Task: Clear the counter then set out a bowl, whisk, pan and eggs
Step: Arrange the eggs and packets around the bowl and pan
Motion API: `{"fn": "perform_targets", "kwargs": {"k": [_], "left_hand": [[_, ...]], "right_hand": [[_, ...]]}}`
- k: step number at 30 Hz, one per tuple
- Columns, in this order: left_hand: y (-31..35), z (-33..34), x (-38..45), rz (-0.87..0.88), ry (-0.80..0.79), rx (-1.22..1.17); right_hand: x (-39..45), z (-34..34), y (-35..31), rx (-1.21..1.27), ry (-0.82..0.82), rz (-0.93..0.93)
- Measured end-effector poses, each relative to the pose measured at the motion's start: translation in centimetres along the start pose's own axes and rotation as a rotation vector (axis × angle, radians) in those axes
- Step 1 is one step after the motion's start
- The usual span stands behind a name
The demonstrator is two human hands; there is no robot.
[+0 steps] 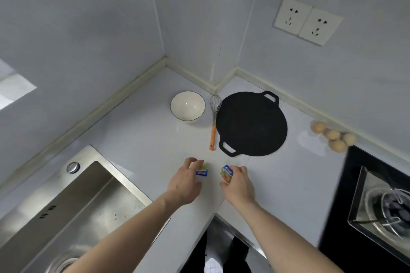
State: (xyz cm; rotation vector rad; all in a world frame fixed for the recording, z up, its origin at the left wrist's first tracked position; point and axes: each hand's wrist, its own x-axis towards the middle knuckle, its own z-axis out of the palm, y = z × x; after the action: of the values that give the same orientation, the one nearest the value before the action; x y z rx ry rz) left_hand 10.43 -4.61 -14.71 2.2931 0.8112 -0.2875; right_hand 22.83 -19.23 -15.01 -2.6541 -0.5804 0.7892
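Left hand pinches small blue-and-yellow packet, low over white surface. Right hand grips second packet, tilted, lifted. Hands near each other, packets apart. Beyond them: white bowl, whisk with orange handle between bowl and black 2-handled pan, just beside pan. 4 eggs by wall, right of pan. Sink left, gas hob right.

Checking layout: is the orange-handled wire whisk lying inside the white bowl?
No, the orange-handled wire whisk lies on the counter between the white bowl and black round pan.
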Motion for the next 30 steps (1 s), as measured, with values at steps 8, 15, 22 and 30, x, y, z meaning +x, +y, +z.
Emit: {"fn": "perform_targets", "kwargs": {"k": [8,15,22,30], "left_hand": [[0.3,1.6,-0.1,0.023,-0.014,0.153],[1.4,2.1,-0.3,0.032,-0.045,0.174],[9.4,2.8,2.2,0.141,-0.035,0.183],[21.8,4.9,7.8,0.324,-0.052,0.248]], "right_hand": [[-2.3,0.1,2.4,-0.111,0.015,-0.102],[-3.7,-3.1,7.7,-0.145,-0.005,-0.049],[-3.5,-9.5,13.6,-0.111,0.072,0.059],[-0.5,-17.2,19.4,-0.097,0.192,0.150]]}}
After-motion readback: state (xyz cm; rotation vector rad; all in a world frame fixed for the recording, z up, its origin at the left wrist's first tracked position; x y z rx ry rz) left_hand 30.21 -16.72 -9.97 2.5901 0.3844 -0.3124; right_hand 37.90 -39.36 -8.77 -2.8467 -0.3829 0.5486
